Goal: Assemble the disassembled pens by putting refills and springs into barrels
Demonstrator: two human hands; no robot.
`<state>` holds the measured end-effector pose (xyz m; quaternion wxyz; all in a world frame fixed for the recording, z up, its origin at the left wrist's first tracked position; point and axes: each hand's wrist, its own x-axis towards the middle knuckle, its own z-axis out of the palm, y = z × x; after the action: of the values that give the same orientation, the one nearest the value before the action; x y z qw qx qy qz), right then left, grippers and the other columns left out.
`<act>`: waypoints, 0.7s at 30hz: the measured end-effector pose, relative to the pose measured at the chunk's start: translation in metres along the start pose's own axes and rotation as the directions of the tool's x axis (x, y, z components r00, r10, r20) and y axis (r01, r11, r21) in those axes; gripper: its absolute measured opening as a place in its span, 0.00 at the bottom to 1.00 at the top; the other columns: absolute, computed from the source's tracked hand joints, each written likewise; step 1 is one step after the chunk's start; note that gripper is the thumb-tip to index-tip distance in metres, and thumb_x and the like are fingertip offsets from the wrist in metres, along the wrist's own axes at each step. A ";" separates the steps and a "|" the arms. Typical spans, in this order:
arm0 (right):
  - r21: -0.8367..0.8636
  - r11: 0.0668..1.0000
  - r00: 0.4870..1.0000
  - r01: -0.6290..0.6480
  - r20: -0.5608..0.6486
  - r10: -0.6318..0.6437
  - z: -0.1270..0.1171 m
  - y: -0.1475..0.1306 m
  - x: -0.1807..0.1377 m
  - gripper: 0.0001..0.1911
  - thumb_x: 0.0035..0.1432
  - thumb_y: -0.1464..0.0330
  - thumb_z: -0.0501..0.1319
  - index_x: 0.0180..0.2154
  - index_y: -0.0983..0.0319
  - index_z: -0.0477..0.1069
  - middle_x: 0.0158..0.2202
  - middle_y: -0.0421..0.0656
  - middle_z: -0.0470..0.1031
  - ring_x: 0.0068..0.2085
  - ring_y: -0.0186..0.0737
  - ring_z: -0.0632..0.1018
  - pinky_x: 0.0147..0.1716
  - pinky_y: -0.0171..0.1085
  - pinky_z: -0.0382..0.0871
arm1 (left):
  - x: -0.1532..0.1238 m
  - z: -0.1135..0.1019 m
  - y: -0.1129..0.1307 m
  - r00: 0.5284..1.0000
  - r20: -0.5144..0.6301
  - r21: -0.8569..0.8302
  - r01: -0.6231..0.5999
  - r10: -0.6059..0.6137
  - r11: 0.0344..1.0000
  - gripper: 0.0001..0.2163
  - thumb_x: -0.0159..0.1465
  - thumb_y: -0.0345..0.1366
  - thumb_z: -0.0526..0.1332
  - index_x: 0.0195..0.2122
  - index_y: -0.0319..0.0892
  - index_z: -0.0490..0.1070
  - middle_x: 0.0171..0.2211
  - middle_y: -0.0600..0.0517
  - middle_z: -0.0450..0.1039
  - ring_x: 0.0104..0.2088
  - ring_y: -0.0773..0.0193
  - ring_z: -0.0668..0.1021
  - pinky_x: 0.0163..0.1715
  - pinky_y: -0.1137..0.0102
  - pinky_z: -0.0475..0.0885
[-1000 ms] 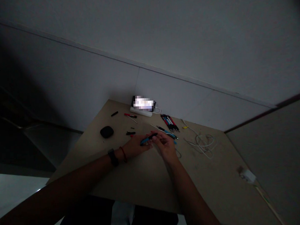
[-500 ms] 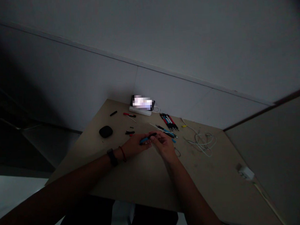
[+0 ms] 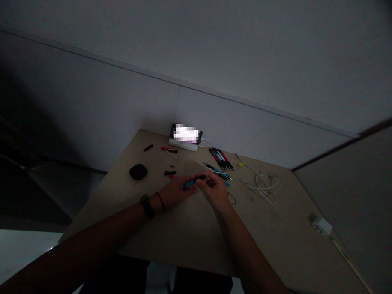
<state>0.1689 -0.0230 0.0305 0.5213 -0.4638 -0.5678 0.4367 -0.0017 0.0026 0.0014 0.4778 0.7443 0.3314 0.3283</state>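
Between my two hands is a blue and black pen (image 3: 189, 183), held low over the desk. My left hand (image 3: 176, 190) is closed around its blue barrel. The fingers of my right hand (image 3: 216, 190) pinch its black end. Just beyond the right hand lie several blue and black pen parts (image 3: 218, 171) with thin white refills. Past these, a row of red, white, blue and black pens (image 3: 221, 159) rests side by side. Small black and red pieces (image 3: 170, 173) lie beyond my left hand.
A lit phone (image 3: 185, 133) leans on a white block (image 3: 183, 145) by the wall. On the left are a round black case (image 3: 138, 171), a black piece (image 3: 148, 148) and a red and black pen part (image 3: 168, 149). Right are a coiled white cable (image 3: 264, 187) and a white plug (image 3: 322, 225).
The pen has tilted slightly in my hands, and my right fingers have shifted a little over its black end. Everything else on the desk stays in place.
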 end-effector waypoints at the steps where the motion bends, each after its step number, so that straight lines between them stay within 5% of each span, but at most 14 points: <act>1: 0.014 1.000 1.000 -0.003 0.024 0.002 -0.001 -0.001 0.000 0.18 0.52 0.55 0.73 0.41 0.57 0.79 0.32 0.43 0.83 0.31 0.41 0.82 0.32 0.38 0.77 | 0.000 0.000 0.001 1.000 -0.003 -0.008 -0.004 0.004 1.000 0.19 0.65 0.41 0.63 0.56 0.42 0.75 0.47 0.47 0.81 0.44 0.55 0.80 0.48 0.63 0.72; 4: 0.039 0.999 0.998 -0.025 0.055 0.023 -0.001 -0.002 0.000 0.20 0.54 0.54 0.71 0.45 0.58 0.80 0.34 0.44 0.84 0.32 0.42 0.83 0.35 0.40 0.78 | 0.001 -0.001 0.004 1.000 -0.014 -0.008 -0.004 0.004 1.000 0.20 0.65 0.41 0.63 0.57 0.42 0.74 0.47 0.47 0.81 0.44 0.56 0.79 0.46 0.63 0.72; 17: -0.064 0.997 0.997 0.034 -0.071 -0.039 0.004 -0.003 0.000 0.17 0.47 0.54 0.75 0.25 0.57 0.73 0.23 0.40 0.78 0.25 0.39 0.77 0.24 0.37 0.72 | -0.003 0.002 0.001 0.999 -0.012 0.143 0.047 -0.046 0.989 0.10 0.66 0.41 0.62 0.42 0.40 0.76 0.36 0.49 0.79 0.37 0.58 0.78 0.39 0.67 0.71; 21: -0.043 0.999 0.999 0.028 -0.024 -0.029 0.002 -0.005 -0.001 0.15 0.50 0.56 0.74 0.35 0.57 0.79 0.31 0.42 0.82 0.28 0.39 0.79 0.28 0.37 0.74 | -0.001 0.000 0.001 1.000 -0.014 0.055 0.017 -0.016 0.998 0.14 0.66 0.41 0.62 0.49 0.41 0.76 0.43 0.48 0.80 0.42 0.57 0.79 0.45 0.65 0.72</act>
<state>0.1664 -0.0250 0.0346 0.5243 -0.4719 -0.5771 0.4115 -0.0014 0.0014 0.0024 0.4574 0.7524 0.3496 0.3201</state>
